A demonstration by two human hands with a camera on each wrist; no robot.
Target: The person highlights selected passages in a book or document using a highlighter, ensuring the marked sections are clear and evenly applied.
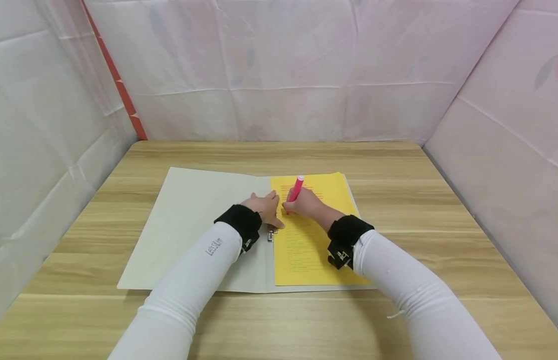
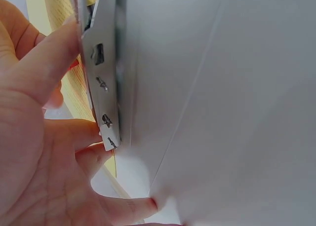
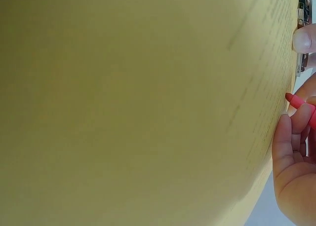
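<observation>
Holding the pink marker (image 1: 296, 188), the right hand (image 1: 306, 204) has its fingers curled round the lower part of the barrel, with the tip down on the yellow paper (image 1: 306, 250) near the upper lines of print. The marker stands tilted: its long axis runs from the tip, near the person, up and away to the far side, leaning a little to the right, and its back end points to the far wall. This slant is what one expects for drawing along a line of text.

The left hand (image 1: 265, 209) lies flat with straight fingers on the folder (image 1: 188, 225), just beside the metal clip (image 2: 101, 88) at the fold. It seems to press there so that the sheet and the folder do not slide. In the left wrist view the thumb touches the clip.

The folder lies open on the wooden worktop (image 1: 441, 210), the grey cover to the left and the yellow paper on its right half. The paper's long side runs from near to far.
</observation>
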